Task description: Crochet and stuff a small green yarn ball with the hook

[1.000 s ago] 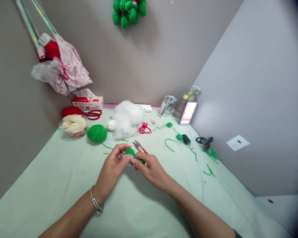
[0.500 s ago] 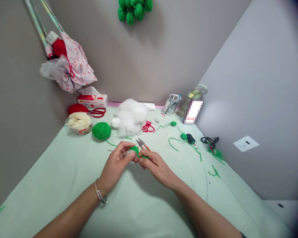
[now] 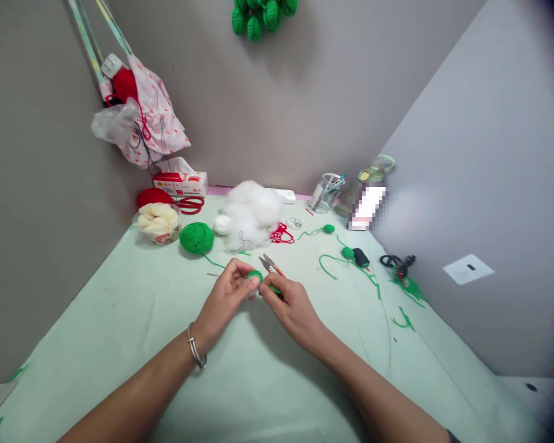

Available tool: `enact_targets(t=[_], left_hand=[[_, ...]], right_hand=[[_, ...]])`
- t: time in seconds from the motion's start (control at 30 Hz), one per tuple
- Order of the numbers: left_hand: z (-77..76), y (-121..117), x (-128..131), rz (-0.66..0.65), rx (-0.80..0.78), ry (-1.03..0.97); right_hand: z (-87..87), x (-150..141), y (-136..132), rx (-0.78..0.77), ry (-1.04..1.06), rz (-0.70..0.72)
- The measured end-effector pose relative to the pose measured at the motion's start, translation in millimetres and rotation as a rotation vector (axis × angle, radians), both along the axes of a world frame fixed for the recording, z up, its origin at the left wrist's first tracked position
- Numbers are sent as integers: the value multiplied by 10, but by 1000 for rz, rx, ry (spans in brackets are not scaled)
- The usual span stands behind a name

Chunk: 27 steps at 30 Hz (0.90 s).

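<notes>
Between the fingers of my left hand (image 3: 224, 295) is a small green crocheted piece (image 3: 255, 275), with a bit of white showing beside it. My right hand (image 3: 292, 304) is closed in a pinch right against the piece, and green yarn (image 3: 275, 290) passes through its fingers. Whether a needle or hook is in that pinch I cannot make out. Just beyond the right fingers lie thread snips (image 3: 271, 264) with red-orange handles, blades pointing away. A green yarn ball (image 3: 196, 238) sits beyond my left hand, its strand running toward that hand.
White stuffing (image 3: 252, 206) is heaped at the back. Red scissors (image 3: 190, 205), a tissue box (image 3: 180, 184) and a tub of cream material (image 3: 157, 223) stand back left. At right are a pen jar (image 3: 327, 194), a black thread spool (image 3: 361, 257) and small green crocheted balls (image 3: 329, 229).
The view has shifted slightly, so everything on the table appears a little to the right. My right fingers have turned slightly against the green piece; both hands keep their hold.
</notes>
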<state>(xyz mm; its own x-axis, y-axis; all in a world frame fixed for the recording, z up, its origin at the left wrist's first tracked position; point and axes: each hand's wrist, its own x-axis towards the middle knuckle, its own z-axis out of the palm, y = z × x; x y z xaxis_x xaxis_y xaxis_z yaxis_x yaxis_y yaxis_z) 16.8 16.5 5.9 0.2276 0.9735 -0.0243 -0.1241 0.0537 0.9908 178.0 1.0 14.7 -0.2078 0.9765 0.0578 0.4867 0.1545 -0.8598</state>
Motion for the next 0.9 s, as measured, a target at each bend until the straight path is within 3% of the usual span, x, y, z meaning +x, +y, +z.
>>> enact_targets(t=[0.13, 0.27, 0.7, 0.8, 0.9], left_hand=[[79, -11, -65, -85, -9, -85], [57, 30, -93, -142, -3, -77], [-35, -13, 30, 84, -9, 15], [-11, -36, 25, 31, -32, -12], [33, -49, 1, -35, -31, -64]], right_hand=[[21, 76, 36, -14, 82, -35], [46, 99, 61, -68, 146, -45], [13, 2, -66, 201, -184, 153], [16, 30, -26, 176, -148, 91], [53, 68, 8, 56, -24, -23]])
